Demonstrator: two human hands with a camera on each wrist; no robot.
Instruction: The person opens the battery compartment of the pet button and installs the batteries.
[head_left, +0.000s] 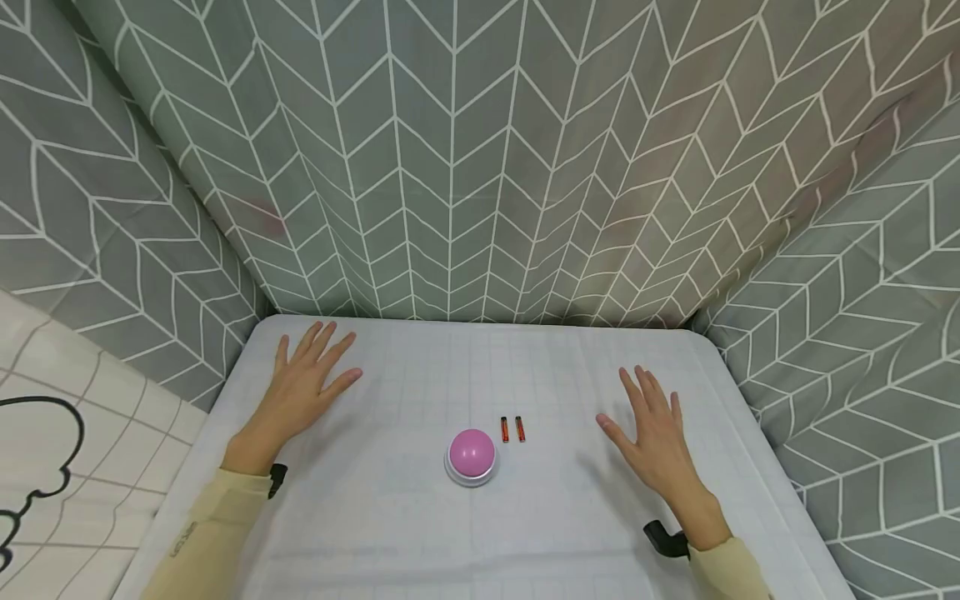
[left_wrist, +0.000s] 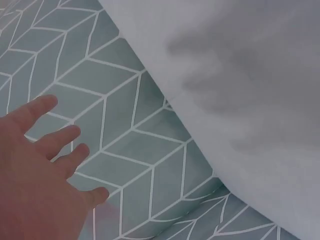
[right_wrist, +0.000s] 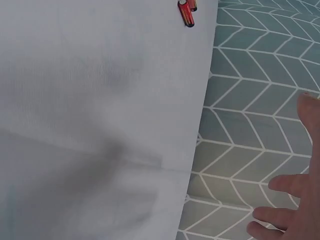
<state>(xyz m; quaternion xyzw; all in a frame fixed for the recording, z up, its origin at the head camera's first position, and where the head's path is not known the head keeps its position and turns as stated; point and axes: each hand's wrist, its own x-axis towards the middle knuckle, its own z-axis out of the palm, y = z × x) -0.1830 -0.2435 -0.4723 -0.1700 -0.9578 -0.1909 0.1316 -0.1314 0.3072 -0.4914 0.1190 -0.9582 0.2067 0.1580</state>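
Left grip [head_left: 306, 390], right grip [head_left: 658, 442] released, fingers spread; pink dome [head_left: 472, 453], two red batteries [head_left: 505, 429] between, well apart from both.

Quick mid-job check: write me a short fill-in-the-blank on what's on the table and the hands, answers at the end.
1. The dome on the round base is coloured ____.
2. The number of batteries on the white table is ____.
3. Sideways in the head view, the batteries lie to the dome's ____.
4. The left hand and right hand each hold ____.

Missing words: pink; two; right; nothing.
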